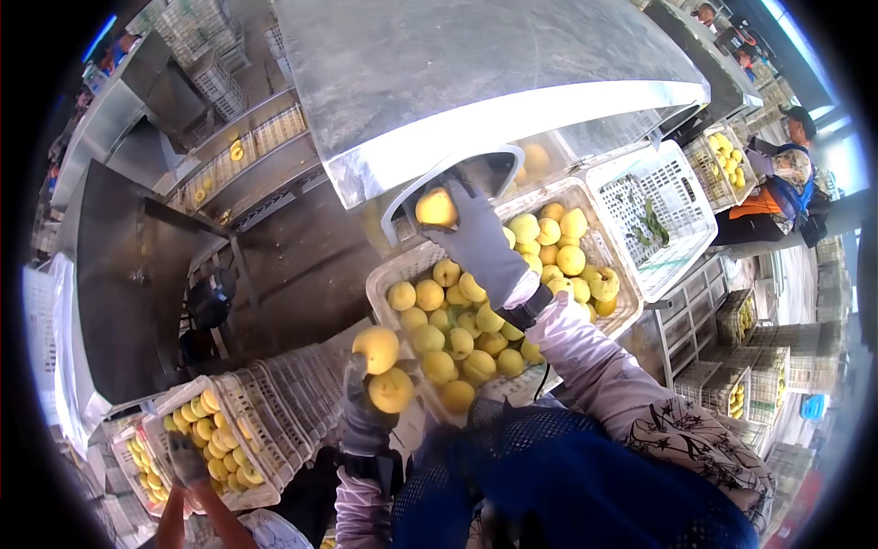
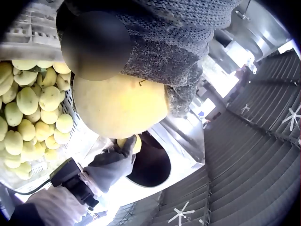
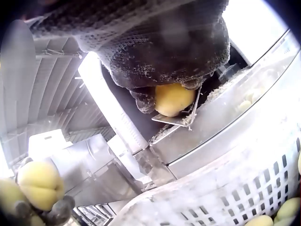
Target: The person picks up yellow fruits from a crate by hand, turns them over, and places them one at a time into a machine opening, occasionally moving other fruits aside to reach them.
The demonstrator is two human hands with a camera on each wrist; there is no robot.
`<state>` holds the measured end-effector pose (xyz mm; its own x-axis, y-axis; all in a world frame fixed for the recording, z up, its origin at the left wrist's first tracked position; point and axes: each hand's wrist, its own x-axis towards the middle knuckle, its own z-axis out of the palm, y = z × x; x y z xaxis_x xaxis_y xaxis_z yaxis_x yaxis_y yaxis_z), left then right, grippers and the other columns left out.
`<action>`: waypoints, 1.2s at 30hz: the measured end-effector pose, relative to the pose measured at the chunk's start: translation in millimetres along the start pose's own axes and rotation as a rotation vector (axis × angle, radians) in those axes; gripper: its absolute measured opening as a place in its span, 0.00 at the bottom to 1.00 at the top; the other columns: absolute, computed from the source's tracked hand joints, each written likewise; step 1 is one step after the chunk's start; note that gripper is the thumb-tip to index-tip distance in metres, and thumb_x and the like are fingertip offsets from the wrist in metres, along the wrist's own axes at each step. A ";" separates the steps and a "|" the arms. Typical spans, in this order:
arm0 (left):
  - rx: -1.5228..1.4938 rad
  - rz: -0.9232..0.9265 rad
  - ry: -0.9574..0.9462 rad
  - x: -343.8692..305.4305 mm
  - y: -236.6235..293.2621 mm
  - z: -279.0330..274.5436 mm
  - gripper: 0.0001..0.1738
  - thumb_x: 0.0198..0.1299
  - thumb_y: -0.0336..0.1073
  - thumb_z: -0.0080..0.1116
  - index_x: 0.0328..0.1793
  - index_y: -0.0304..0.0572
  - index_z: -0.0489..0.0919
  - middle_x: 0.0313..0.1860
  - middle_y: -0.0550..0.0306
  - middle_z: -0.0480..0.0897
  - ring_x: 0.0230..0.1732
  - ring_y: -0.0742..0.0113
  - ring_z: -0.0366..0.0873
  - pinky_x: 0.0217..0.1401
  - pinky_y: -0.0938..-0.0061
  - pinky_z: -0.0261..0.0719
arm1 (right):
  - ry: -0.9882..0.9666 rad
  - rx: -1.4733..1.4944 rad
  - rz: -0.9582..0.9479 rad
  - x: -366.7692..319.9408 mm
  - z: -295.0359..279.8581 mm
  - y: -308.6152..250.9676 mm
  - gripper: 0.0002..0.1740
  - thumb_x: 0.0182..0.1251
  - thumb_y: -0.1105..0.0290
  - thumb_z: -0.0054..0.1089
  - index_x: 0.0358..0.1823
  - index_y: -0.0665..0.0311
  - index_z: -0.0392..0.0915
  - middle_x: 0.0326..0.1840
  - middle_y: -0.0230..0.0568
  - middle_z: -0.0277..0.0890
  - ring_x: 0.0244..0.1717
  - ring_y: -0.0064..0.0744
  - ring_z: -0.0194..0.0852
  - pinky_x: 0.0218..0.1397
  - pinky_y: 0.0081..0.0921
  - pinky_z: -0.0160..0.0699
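My gloved left hand [image 1: 366, 419] grips two yellow peaches, an upper peach [image 1: 376, 349] and a lower peach [image 1: 391, 391], beside the crate's near left corner. In the left wrist view, one large peach [image 2: 120, 108] fills the space under the glove. My gloved right hand [image 1: 480, 240] holds another yellow peach [image 1: 436, 209] at the rounded opening [image 1: 503, 165] in the metal machine. Seen from the right wrist, that peach [image 3: 174, 100] sits between the fingertips, over a small metal plate [image 3: 171, 120]. Below both hands, a white plastic crate [image 1: 389, 274] holds many peaches.
Another white crate [image 1: 704, 229] with some leaves stands to the right. The metal machine [image 1: 494, 55] rises in front. At lower left, another person's gloved hand [image 1: 189, 462] reaches over a crate of peaches [image 1: 265, 494]. A person [image 1: 791, 174] stands at far right near stacked crates.
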<state>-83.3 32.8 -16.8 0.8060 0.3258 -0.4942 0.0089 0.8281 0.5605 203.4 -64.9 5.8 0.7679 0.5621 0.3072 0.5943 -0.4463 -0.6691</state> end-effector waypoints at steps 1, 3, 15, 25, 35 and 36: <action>0.003 -0.001 -0.033 0.5 0.2 -6.2 0.44 0.70 0.69 0.55 0.78 0.44 0.69 0.72 0.38 0.78 0.48 0.52 0.88 0.45 0.56 0.91 | 0.002 -0.008 0.005 11.1 5.2 -3.2 0.45 0.56 0.58 0.81 0.72 0.68 0.69 0.63 0.66 0.74 0.64 0.65 0.76 0.65 0.48 0.79; -0.004 -0.032 -0.051 2.3 0.6 -9.8 0.45 0.70 0.70 0.54 0.79 0.44 0.69 0.72 0.38 0.78 0.48 0.52 0.89 0.45 0.56 0.91 | 0.059 0.007 0.005 37.6 15.4 -8.3 0.46 0.53 0.57 0.82 0.71 0.69 0.70 0.63 0.65 0.75 0.62 0.64 0.77 0.64 0.50 0.79; 0.586 0.262 -0.185 27.3 -25.2 50.9 0.36 0.79 0.48 0.54 0.83 0.35 0.60 0.69 0.40 0.79 0.67 0.53 0.81 0.67 0.58 0.84 | -0.667 0.583 0.016 -75.9 -79.3 -27.5 0.47 0.56 0.66 0.83 0.75 0.66 0.67 0.64 0.51 0.80 0.62 0.41 0.81 0.61 0.35 0.83; 1.107 0.647 -0.364 -9.0 -18.0 121.4 0.33 0.78 0.44 0.57 0.83 0.37 0.63 0.68 0.40 0.79 0.63 0.57 0.82 0.63 0.65 0.85 | -0.806 0.744 0.201 -73.9 -131.8 -16.2 0.43 0.67 0.52 0.74 0.79 0.64 0.69 0.62 0.44 0.83 0.57 0.31 0.82 0.59 0.29 0.82; 0.415 0.085 -0.426 54.0 9.8 99.9 0.33 0.80 0.42 0.46 0.85 0.36 0.55 0.67 0.40 0.78 0.57 0.55 0.85 0.59 0.67 0.88 | -0.468 0.437 0.085 -60.2 -87.1 -37.2 0.50 0.55 0.62 0.86 0.78 0.66 0.68 0.66 0.49 0.79 0.65 0.36 0.78 0.66 0.32 0.79; 0.247 0.007 -0.449 64.5 13.0 96.4 0.34 0.79 0.38 0.47 0.86 0.37 0.52 0.68 0.40 0.77 0.58 0.55 0.84 0.59 0.67 0.87 | -0.456 0.544 0.128 -52.1 -78.3 -35.8 0.49 0.55 0.62 0.86 0.77 0.66 0.69 0.65 0.50 0.79 0.65 0.38 0.79 0.67 0.33 0.79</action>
<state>25.9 20.6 22.8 0.9808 0.0578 -0.1861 0.0987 0.6761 0.7302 160.9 -132.8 66.7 0.5766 0.8164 -0.0300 0.2121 -0.1851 -0.9596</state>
